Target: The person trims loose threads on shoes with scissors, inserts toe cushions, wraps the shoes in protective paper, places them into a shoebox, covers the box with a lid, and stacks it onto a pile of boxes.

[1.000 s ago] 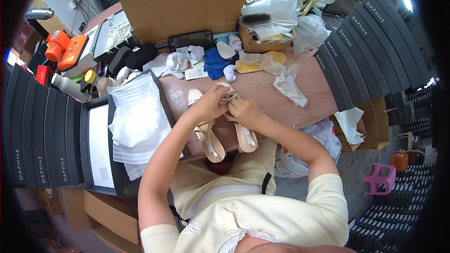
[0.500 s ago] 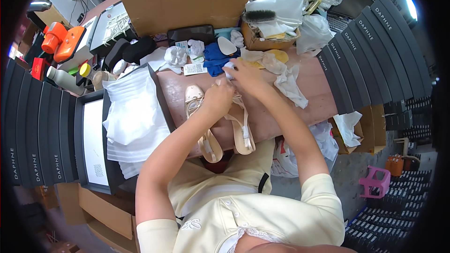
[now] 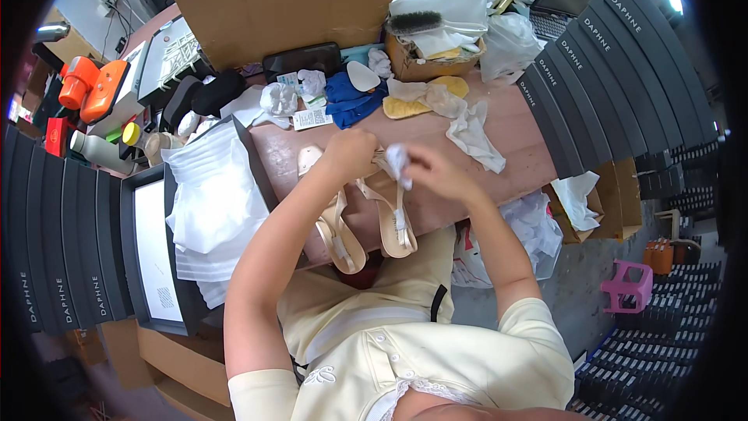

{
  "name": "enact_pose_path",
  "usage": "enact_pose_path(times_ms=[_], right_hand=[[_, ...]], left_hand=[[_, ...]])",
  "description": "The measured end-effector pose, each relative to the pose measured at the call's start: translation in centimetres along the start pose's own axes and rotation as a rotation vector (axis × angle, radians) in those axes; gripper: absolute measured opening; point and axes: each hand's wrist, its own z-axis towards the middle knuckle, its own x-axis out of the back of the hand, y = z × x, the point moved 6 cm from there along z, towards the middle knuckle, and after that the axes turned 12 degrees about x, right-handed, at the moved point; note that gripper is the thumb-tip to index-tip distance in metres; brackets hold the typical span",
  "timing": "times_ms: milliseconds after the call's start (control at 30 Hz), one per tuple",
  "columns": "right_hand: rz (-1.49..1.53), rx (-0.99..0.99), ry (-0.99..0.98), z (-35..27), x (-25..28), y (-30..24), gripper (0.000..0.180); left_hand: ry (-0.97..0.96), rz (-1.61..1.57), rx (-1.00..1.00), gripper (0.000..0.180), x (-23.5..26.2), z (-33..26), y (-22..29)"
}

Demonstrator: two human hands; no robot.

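Left hand (image 3: 349, 154) grips the light, stiff-soled beige sandal (image 3: 387, 206) at its toe; right hand (image 3: 432, 173) pinches soft crumpled white tissue (image 3: 398, 160), easily torn.

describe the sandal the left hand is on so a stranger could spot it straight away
Start at the reddish-brown table in front of the person. Two beige sandals lie side by side at its near edge. It is the right-hand sandal, its toe end under the left hand; the other sandal lies apart to its left.
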Motion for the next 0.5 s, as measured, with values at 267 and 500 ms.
enact_pose_path(times_ms=[267, 500], right_hand=[[-1.26, 0.159, -0.266, -1.2, -5.8, -2.7, 0.017], [-1.162, 0.51, -0.234, 0.8, -5.7, -1.5, 0.007]], left_hand=[[0.306, 0.388, -0.032, 0.014, -0.3, -1.3, 2.3], [0.355, 0.325, 0.015, 0.008, 0.0, -2.6, 0.7]])
